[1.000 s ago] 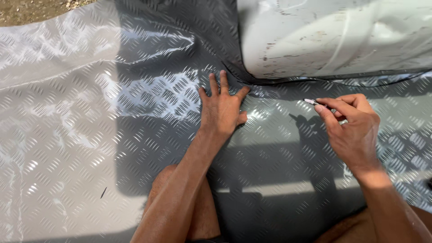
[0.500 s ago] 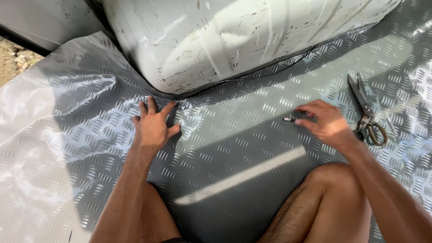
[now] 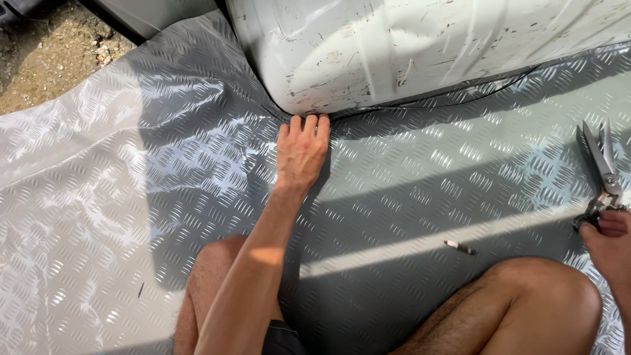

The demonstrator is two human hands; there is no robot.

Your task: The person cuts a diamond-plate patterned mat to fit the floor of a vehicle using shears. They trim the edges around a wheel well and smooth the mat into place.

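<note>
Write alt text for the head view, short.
A person kneeling on a grey tread-pattern floor sheet presses the left hand flat where the sheet meets a scuffed white curved panel. The right hand touches the handles of metal shears lying at the right edge. A small marker lies on the sheet between them.

Bare arms and knees, dark shorts [image 3: 282,338]

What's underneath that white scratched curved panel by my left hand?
The grey diamond-pattern floor sheet runs up to the white scratched curved panel. The left hand presses its fingertips at that seam. Whatever lies beneath the panel is hidden.
</note>
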